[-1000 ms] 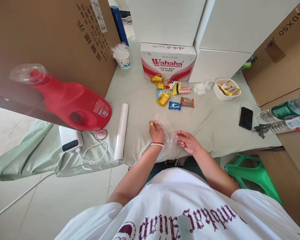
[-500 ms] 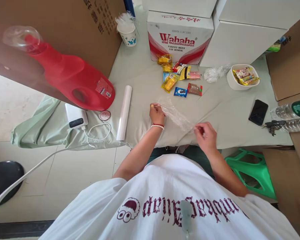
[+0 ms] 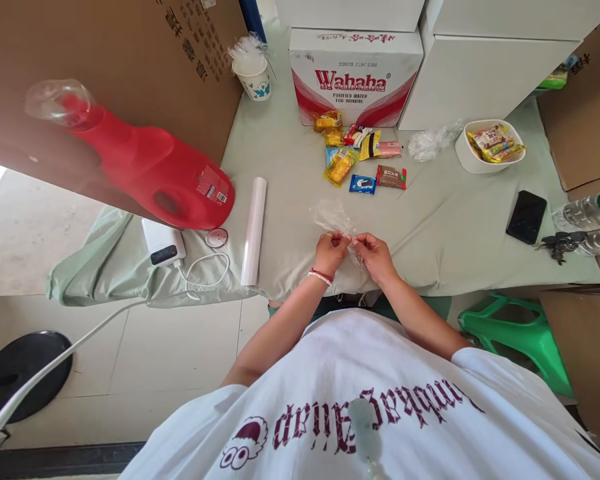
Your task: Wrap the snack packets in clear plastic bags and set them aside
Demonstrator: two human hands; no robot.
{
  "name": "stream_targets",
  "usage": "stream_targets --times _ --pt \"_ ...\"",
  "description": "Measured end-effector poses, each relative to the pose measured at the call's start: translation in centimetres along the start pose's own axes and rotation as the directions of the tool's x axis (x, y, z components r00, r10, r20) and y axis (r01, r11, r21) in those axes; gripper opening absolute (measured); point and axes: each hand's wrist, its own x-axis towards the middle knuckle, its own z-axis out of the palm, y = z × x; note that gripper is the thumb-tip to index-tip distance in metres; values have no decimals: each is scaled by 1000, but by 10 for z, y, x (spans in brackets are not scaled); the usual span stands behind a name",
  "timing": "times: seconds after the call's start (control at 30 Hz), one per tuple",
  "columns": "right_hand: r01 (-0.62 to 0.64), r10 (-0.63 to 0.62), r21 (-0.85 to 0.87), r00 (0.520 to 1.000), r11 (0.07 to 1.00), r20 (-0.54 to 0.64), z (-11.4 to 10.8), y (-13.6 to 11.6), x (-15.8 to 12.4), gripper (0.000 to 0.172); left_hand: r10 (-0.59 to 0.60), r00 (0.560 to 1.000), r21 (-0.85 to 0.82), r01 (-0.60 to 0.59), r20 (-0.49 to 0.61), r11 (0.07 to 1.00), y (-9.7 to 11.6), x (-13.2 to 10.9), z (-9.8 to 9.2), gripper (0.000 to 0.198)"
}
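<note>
A clear, crinkled plastic bag (image 3: pixel 331 215) lies over the cloth near the front of the table, its far end spread out flat. My left hand (image 3: pixel 331 255) pinches it between thumb and fingertips, a red cord and a white beaded bracelet round the wrist. Close against it, my right hand (image 3: pixel 373 255) pinches the same plastic, so the fingertips of both hands nearly meet. Some of the film shows beneath and between the hands. Beyond the bag lie several wrapped snacks, among them a blue packet (image 3: pixel 363 184) and a brown packet (image 3: pixel 391 177).
Left are a white roll (image 3: pixel 254 231), a red bottle (image 3: pixel 165 177) and a power bank (image 3: pixel 163 243) with its cable. A Wahaba-style printed carton (image 3: pixel 355 80) stands behind. Right are crumpled plastic (image 3: pixel 433 142), a white snack tub (image 3: pixel 473 152), a phone (image 3: pixel 527 217) and bottles (image 3: pixel 587 213).
My right hand has moved left to meet my left hand, which has come slightly right and nearer me. The bag, stretched between them before, is now gathered at the fingertips.
</note>
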Motion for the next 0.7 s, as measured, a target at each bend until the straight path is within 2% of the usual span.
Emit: stream_targets --times 0.07,0.13,0.23,0.3,0.37,0.47,0.6,0.7 --pt "-64 64 202 998 977 8 -4 -8 -1 34 22 999 3 -22 -27 1000 1 6 3 40" --pt "-106 103 365 994 925 27 -12 -16 -2 37 71 993 37 -68 -99 997 5 9 7 50" --pt "-147 135 500 989 853 60 -21 -25 -2 39 117 975 103 -99 -190 990 7 8 15 70" --pt "-152 138 538 988 829 67 -26 -27 -1 39 59 987 62 -50 -150 997 5 5 19 67" --pt "-144 133 537 989 831 60 -32 -26 1 40 -7 997 -11 6 -81 1000 1 4 19 52" --pt "-147 171 468 985 872 -8 -47 -23 6 46 -10 999 -59 7 -54 998 0 9 9 35" --pt "-236 262 337 965 911 -31 -74 -19 10 54 55 998 -17 -55 -6 998 9 20 -16 32" --pt "-236 253 241 967 942 -43 -90 -15 10 53 73 995 45 -77 66 996 17 28 -33 32"
